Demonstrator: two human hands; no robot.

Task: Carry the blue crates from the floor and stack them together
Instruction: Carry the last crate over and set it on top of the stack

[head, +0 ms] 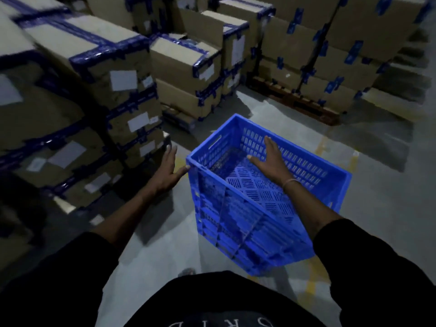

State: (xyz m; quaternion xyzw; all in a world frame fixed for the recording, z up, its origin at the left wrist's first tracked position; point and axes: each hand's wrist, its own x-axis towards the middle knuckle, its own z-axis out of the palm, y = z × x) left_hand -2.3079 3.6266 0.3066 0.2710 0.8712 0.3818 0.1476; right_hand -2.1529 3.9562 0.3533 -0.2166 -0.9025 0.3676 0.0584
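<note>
Reaching in now, left hand [169,170] and right hand [271,159] both spread flat, gripping nothing; one blue crate [264,197] sits tilted on the floor [377,197], no stack visible yet.

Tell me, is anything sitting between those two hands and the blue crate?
Nothing visible. The left hand has its thumb at the blue crate's near-left corner, and the right hand is spread open over the crate's empty inside. The cardboard boxes stand off to the left.
</note>
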